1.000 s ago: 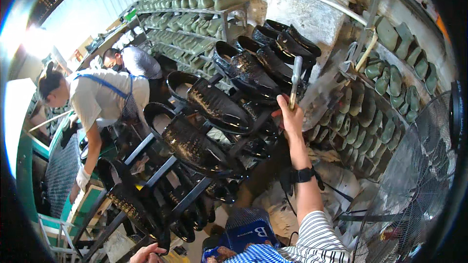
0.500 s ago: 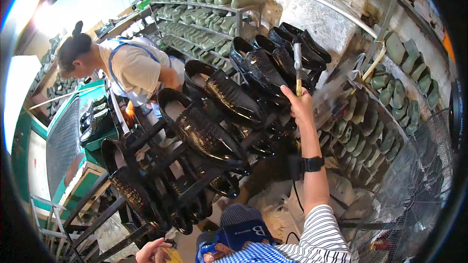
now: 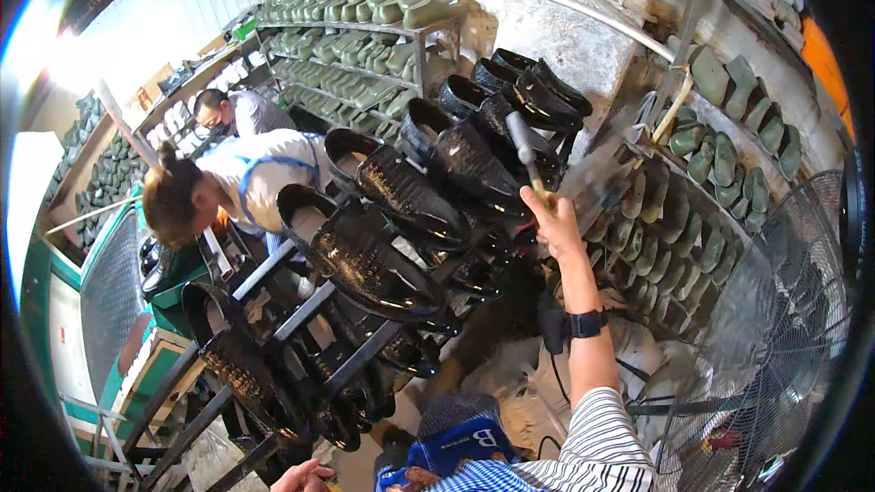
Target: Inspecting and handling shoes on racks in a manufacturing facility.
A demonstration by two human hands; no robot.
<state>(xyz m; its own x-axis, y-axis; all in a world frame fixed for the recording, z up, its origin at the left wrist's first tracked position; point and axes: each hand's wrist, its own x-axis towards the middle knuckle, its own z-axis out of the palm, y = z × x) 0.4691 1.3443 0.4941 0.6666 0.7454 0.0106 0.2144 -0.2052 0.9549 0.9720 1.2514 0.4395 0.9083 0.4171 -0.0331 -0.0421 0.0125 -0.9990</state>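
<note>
My right hand [image 3: 556, 226] is closed round the brass-coloured neck of a torch-like tool [image 3: 520, 138] with a grey metal tube head. The tube tilts up and left, in front of the black shoes on the far end of the rack. Glossy black shoes [image 3: 372, 260] with gold speckles sit on the rack in a slanting row, toes toward me. At the bottom edge my left hand [image 3: 305, 476] shows only in part, below the nearest speckled shoe [image 3: 241, 360]. Its fingers are loosely apart, with nothing seen in them.
A dark metal rack [image 3: 305, 310] carries the shoes on two levels. Beyond it a person in an apron [image 3: 264, 173] bends down, with another person [image 3: 255, 114] behind. Green shoe lasts [image 3: 365, 9] fill shelves at the back and right. A wire-caged fan [image 3: 775, 328] stands at right.
The tool now leans further left, and my right hand sits slightly lower. My left hand has sunk toward the bottom edge. The person in the apron bends lower; a second person has come into view.
</note>
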